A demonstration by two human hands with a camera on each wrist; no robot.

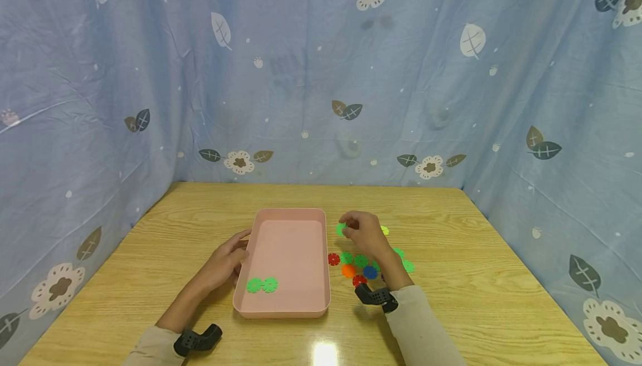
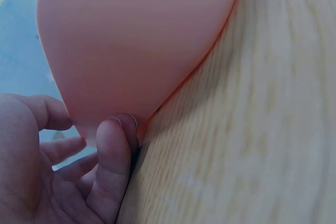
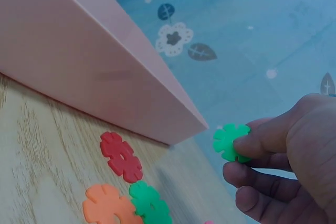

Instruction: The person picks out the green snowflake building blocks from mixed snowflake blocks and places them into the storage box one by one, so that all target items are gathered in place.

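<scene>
My right hand (image 1: 368,237) is raised over the table just right of the pink tray (image 1: 328,277). Its thumb and fingers pinch a green snowflake-shaped plastic disc (image 3: 227,142), close to the tray's corner in the right wrist view. My left hand (image 1: 227,260) rests at the tray's left side, and in the left wrist view its fingertips (image 2: 113,140) touch the outer wall. Inside the tray, near its front left, lie two green snowflake discs (image 1: 254,285) side by side.
Right of the tray lie several loose discs: a red disc (image 1: 334,259), an orange disc (image 1: 348,271), a blue disc (image 1: 370,272) and green ones (image 1: 408,266). My right forearm covers part of the group. A patterned blue curtain (image 1: 301,76) surrounds the wooden table (image 1: 200,204).
</scene>
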